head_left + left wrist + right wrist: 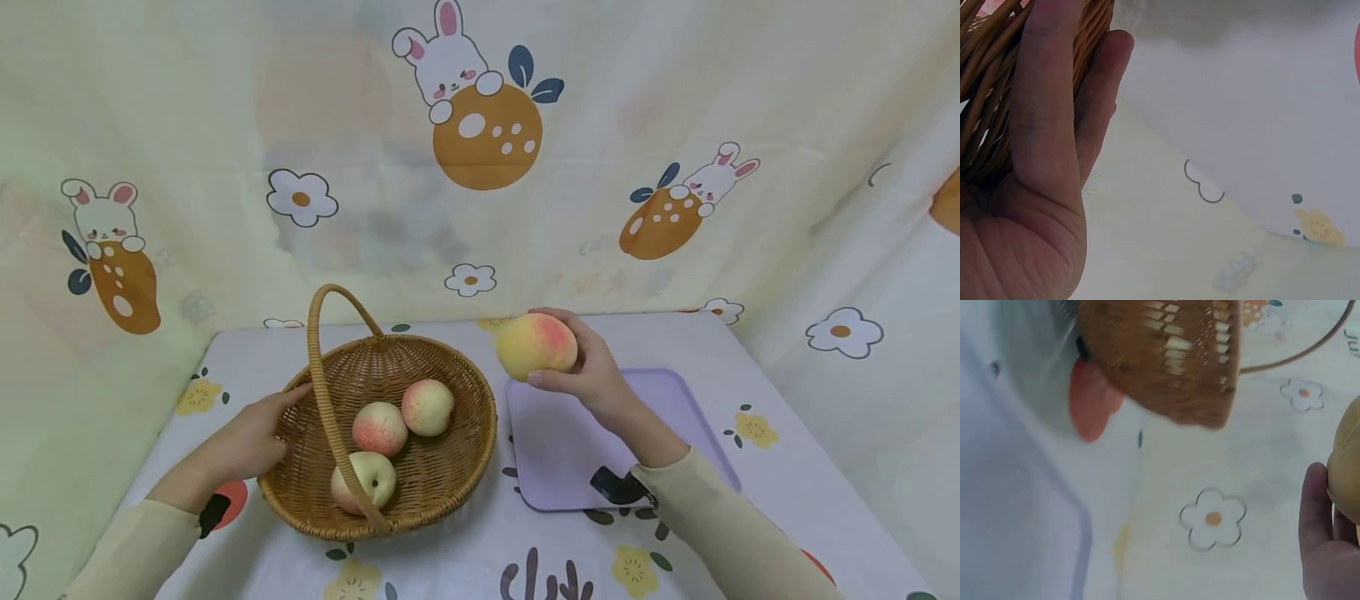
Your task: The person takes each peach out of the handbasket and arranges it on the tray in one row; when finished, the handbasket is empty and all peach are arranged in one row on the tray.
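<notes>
My right hand [592, 367] holds a yellow peach with a pink blush [534, 346] up in the air, above the far left part of a lilac tray [555, 467]. In the right wrist view the same peach [1347, 472] is cut off by the frame edge, with fingers of the right hand [1332, 550] against it. On the left, my left hand [251, 437] grips the side rim of a brown wicker basket [472, 467]. The left wrist view shows the left hand [1047, 144] with the woven wall [988, 94] between its digits. Three peaches [427, 407] lie inside the basket.
A tall wicker handle [318, 358] arches over the basket. The tray lies flat to the basket's right, a short gap apart. A patterned white cloth [442, 567] covers the table, and a printed curtain [360, 250] hangs behind and at both sides.
</notes>
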{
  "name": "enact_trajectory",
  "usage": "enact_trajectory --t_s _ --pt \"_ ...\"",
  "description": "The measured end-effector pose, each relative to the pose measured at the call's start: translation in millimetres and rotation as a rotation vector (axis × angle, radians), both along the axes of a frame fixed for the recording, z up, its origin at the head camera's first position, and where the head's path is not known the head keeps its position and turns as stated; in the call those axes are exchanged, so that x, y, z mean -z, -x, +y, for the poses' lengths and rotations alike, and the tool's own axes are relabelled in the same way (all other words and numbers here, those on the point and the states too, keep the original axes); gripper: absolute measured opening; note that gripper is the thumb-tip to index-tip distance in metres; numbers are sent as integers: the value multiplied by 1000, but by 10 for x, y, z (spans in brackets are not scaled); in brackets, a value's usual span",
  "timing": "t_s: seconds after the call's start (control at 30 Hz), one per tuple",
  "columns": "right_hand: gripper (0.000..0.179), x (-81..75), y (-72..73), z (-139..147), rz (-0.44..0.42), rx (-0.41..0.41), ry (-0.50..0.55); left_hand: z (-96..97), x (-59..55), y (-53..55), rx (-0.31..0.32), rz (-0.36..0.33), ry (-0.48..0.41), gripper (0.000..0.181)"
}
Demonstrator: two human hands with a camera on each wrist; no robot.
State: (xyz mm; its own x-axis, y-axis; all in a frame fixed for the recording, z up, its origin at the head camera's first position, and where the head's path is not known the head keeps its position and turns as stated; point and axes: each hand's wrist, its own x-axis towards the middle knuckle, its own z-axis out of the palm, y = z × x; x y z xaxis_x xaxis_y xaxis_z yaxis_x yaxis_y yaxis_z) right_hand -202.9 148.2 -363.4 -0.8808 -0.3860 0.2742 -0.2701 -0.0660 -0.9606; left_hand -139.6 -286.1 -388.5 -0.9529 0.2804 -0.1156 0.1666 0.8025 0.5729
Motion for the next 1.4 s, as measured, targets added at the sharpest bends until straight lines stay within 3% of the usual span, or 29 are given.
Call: enact_trajectory --t_s 0.17,0.4,0.53,0.7,0.93,1.13,1.4 --pt "72 174 64 167 58 60 -99 -5 -10 8 2 -4 12 85" --pt "73 546 110 303 65 141 -463 6 -4 7 -4 -16 11 85" --pt "74 718 92 329 84 138 -627 14 9 9 -4 -14 16 85" --pt "71 846 66 336 128 96 -714 23 23 5 -7 -13 26 84" --pt "69 916 60 332 125 81 -746 1 13 -4 -21 -11 38 86" --pt "68 931 23 289 115 77 -832 -12 21 -11 -21 -8 44 87" --pt "79 793 -26 250 223 65 -944 7 12 -23 -24 -8 37 87"
